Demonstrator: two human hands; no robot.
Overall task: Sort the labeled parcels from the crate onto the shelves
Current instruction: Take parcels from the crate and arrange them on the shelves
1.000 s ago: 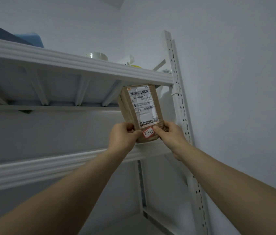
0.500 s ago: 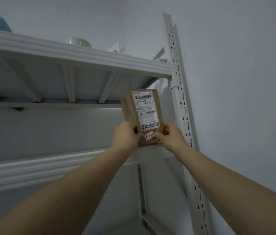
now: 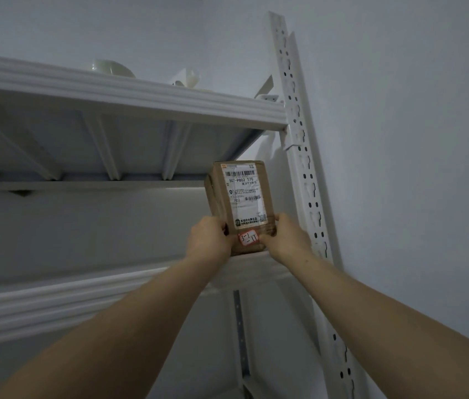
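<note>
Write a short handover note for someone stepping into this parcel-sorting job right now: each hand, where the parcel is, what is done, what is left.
Left hand grips the parcel at its lower left edge.
Right hand pinches its lower right corner, thumb beside the red-edged sticker.
Parcel: upright, label toward the camera, at the right end of the middle shelf, beside the upright post; whether its weight is on the shelf cannot be told.
Done: parcel brought to the shelf.
Left: settle it, let go, fetch the next; the crate is out of view.
</note>
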